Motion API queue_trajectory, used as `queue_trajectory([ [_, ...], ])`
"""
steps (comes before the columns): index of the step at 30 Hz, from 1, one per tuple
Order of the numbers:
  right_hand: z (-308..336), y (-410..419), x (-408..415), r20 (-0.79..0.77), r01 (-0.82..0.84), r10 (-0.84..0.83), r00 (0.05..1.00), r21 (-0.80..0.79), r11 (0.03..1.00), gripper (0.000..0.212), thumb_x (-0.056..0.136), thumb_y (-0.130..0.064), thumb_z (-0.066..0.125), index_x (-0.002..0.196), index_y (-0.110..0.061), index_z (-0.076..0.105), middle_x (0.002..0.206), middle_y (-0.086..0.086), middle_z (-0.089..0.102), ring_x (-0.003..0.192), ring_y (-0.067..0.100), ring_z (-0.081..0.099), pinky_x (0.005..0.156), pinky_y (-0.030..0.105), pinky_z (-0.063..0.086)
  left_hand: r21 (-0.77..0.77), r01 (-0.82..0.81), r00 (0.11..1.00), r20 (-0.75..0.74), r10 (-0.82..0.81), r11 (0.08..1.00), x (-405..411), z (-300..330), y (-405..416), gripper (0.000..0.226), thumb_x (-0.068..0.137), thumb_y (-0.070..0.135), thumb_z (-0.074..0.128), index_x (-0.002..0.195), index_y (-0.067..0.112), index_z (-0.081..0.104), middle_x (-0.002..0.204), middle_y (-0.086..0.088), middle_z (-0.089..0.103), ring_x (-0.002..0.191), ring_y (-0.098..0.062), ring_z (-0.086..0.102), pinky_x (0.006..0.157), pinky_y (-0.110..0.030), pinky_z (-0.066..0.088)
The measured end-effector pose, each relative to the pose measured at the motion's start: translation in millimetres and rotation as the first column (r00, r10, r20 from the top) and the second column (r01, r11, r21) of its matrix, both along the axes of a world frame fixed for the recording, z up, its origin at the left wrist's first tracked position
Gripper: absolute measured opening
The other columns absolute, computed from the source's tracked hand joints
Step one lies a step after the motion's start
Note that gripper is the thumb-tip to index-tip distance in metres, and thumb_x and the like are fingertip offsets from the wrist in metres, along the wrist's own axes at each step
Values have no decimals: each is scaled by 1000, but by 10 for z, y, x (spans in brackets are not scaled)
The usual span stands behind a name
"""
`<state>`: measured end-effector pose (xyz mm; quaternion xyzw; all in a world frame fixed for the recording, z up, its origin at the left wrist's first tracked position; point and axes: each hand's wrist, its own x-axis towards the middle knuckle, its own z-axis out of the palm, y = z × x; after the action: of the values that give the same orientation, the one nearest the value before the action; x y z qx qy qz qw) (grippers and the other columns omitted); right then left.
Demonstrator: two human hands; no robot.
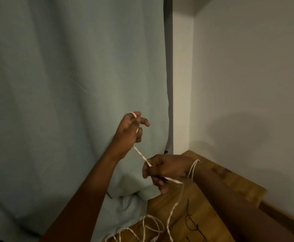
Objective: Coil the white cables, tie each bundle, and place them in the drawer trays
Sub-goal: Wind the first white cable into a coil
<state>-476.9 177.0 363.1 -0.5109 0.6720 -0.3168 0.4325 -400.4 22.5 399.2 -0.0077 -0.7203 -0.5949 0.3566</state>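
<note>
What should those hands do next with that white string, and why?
Probably wind another loop onto the left hand. The white cable already hooks over its fingers and runs taut to the right hand, which pinches it, while plenty of loose cable lies uncoiled on the wooden table below.

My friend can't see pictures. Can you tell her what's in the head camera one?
Two bare hands stretch a twisted white cable between them: the left hand is raised with the cable looped over a finger, and the right hand pinches it lower down. More cable hangs in loose loops over a wooden table, beside a pale curtain.
</note>
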Motion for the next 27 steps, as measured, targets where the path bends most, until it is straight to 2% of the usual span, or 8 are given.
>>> queue_trajectory([
  [3,299,159,-187,-290,-79,90,953,51,996,16,98,-12,54,95,-8,69,64,10,55,56,21,51,63,36,51,-379,-19,983,163,87,925,31,-132,-98,22,103,5,38,122,12,44,95,0,72,53,-18,47,57,-27,44],
  [6,541,226,-263,-525,-43,14,851,-42,998,23,99,-13,53,99,-4,73,76,1,63,61,13,53,60,20,48,-448,90,953,297,53,890,49,-185,-172,21,101,4,41,120,12,48,91,-3,76,80,-15,70,84,-33,53],
  [9,633,239,-325,-690,-33,-65,721,-128,991,25,100,-17,54,106,-8,76,99,-5,73,87,11,66,90,23,54,-459,218,923,385,-29,861,63,-164,-117,22,104,20,43,122,13,54,96,-2,77,98,-14,71,96,-35,52],
  [17,592,320,-125,-596,-219,66,800,-189,957,27,98,-23,60,118,-9,72,113,2,75,99,16,70,97,34,55,-80,146,965,229,-124,986,40,-202,-213,29,106,19,35,130,9,48,125,-6,67,115,-16,65,104,-35,48],
  [21,699,284,-244,-647,-209,-69,760,-343,916,27,98,-29,58,110,-11,75,100,8,76,88,29,70,84,48,57,-253,135,941,336,-44,958,73,-172,-206,27,105,20,37,124,10,54,109,-4,74,106,-19,70,92,-34,52],
  [23,774,289,-354,-688,-205,-180,703,-439,875,24,98,-26,59,106,-10,75,98,3,76,85,22,70,82,41,58,-301,220,903,424,-77,928,120,-150,-128,27,105,20,38,119,10,60,100,-6,77,100,-21,71,84,-32,49],
  [25,823,274,-480,-678,-169,-335,654,-563,809,21,97,-24,61,105,-11,75,96,-5,74,84,12,69,80,29,58,-256,313,885,428,-183,915,163,-125,-28,31,105,18,35,112,9,64,88,-12,75,87,-21,71,86,-35,48],
  [27,819,235,-595,-590,-88,-444,674,-661,745,20,95,-25,63,103,-12,76,94,-7,73,84,9,68,79,25,57,-43,440,859,310,-406,897,209,-101,53,32,102,16,36,104,4,66,71,-16,68,68,-24,67,97,-50,48],
])
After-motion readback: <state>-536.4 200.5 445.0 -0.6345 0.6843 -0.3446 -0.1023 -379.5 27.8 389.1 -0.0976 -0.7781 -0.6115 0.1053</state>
